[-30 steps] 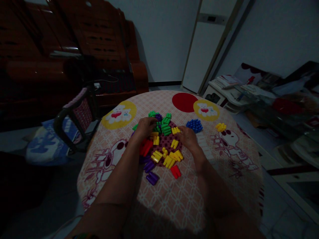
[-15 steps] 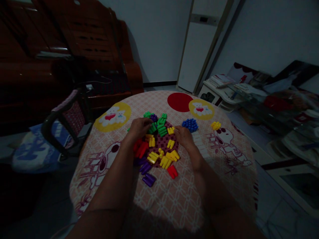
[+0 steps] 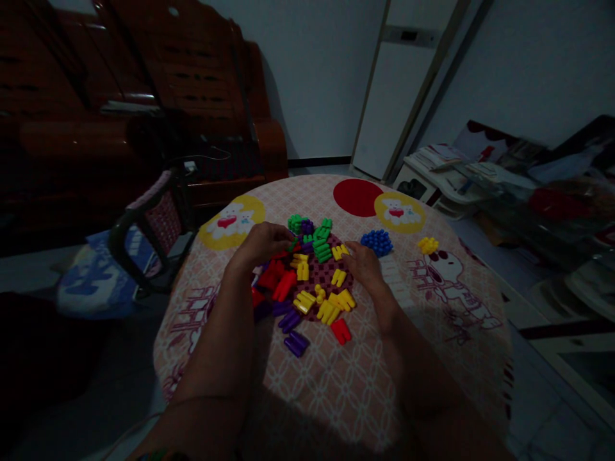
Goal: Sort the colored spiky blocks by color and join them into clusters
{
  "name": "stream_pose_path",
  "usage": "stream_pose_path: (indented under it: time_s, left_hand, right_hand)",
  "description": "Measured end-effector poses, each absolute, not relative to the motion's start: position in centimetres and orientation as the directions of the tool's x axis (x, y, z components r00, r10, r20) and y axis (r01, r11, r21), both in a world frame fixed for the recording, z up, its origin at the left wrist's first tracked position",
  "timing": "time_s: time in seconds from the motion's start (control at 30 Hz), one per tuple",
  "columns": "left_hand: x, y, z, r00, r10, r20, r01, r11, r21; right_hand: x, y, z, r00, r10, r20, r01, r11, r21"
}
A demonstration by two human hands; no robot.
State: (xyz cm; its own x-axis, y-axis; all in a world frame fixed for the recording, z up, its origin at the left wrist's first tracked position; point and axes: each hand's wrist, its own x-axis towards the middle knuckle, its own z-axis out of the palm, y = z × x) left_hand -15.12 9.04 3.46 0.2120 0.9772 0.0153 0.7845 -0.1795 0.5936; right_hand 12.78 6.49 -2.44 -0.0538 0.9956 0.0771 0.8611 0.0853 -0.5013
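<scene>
My left hand (image 3: pixel 266 243) reaches over the far left of a pile of plastic toy blocks. Its fingers are pinched on a small green toy block (image 3: pixel 292 244), partly hidden by the fingertips. To the right of the pile, my right hand (image 3: pixel 365 264) lies low over the table with its fingers slightly apart. Its fingertips are beside a yellow toy block (image 3: pixel 340 251), perhaps touching it. Between the hands lie green blocks (image 3: pixel 321 250), with red blocks (image 3: pixel 284 285) below my left hand. Yellow blocks (image 3: pixel 328 312) and purple blocks (image 3: pixel 296 344) are nearer me.
A blue cluster of blocks (image 3: pixel 377 242) and a small yellow cluster (image 3: pixel 428 245) stand right of the pile. The round table has a patterned cloth (image 3: pixel 336 384). A chair (image 3: pixel 148 230) is at the left, and a cluttered glass table (image 3: pixel 523 198) at the right.
The view has swung slightly left. My left hand has drawn back a little leftward from the green blocks, uncovering more red ones, with a green block at its fingertips. My right hand has barely moved.
</scene>
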Motion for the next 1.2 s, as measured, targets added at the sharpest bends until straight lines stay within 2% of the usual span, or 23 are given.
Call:
stream_pose_path:
  time_s: [0.13,0.23,0.33,0.4,0.47,0.6,0.7,0.8,0.9,1.03,1.1,1.2]
  left_hand:
    - [-12.3,8.7,2.8,0.381,0.923,-0.056,0.796,-0.297,0.527]
    - [-10.8,8.7,2.1,0.397,0.912,-0.102,0.835,-0.312,0.453]
    - [-10.8,8.9,2.1,0.354,0.935,-0.024,0.836,-0.305,0.456]
    - [-11.1,8.9,2.4,0.326,0.943,0.073,0.794,-0.315,0.521]
    - [-11.1,8.8,2.9,0.295,0.946,0.134,0.7,-0.309,0.644]
    - [-9.6,8.2,3.4,0.223,0.969,0.11,0.332,-0.182,0.926]
    - [-8.2,7.7,3.6,0.217,0.975,0.043,0.094,-0.065,0.993]
    - [-7.2,7.4,3.6,0.244,0.969,-0.037,0.018,0.034,0.999]
    - [-6.7,7.3,3.4,0.256,0.962,-0.095,0.033,0.09,0.995]
    - [-6.4,7.4,3.0,0.306,0.949,-0.079,0.094,0.052,0.994]
    - [-6.5,7.5,2.8,0.317,0.947,-0.049,0.13,0.007,0.991]
    - [-7.1,7.8,2.6,0.288,0.957,-0.036,0.181,-0.017,0.983]
  right_hand:
    - [12.8,6.4,-2.4,-0.054,0.994,0.093,0.849,0.094,-0.519]
    - [12.8,6.3,-2.3,-0.055,0.994,0.099,0.822,0.101,-0.561]
    - [12.7,6.3,-1.9,-0.039,0.991,0.13,0.769,0.113,-0.63]
    - [12.3,6.4,-1.4,-0.03,0.985,0.17,0.699,0.142,-0.701]
    - [11.8,6.3,-0.7,-0.044,0.979,0.201,0.585,0.188,-0.789]
    - [10.8,5.7,0.6,-0.12,0.979,0.162,0.324,0.193,-0.926]
    - [10.5,5.3,1.2,-0.172,0.977,0.127,0.228,0.165,-0.96]
    - [10.5,5.2,1.5,-0.16,0.98,0.118,0.181,0.147,-0.973]
    - [10.6,5.4,1.4,-0.08,0.99,0.117,0.155,0.128,-0.98]
    - [11.6,6.1,1.6,0.013,0.989,0.149,0.161,0.145,-0.976]
    - [13.4,6.6,2.0,0.102,0.98,0.169,0.236,0.141,-0.961]
    - [18.0,6.9,2.7,0.303,0.926,0.224,0.464,0.062,-0.884]
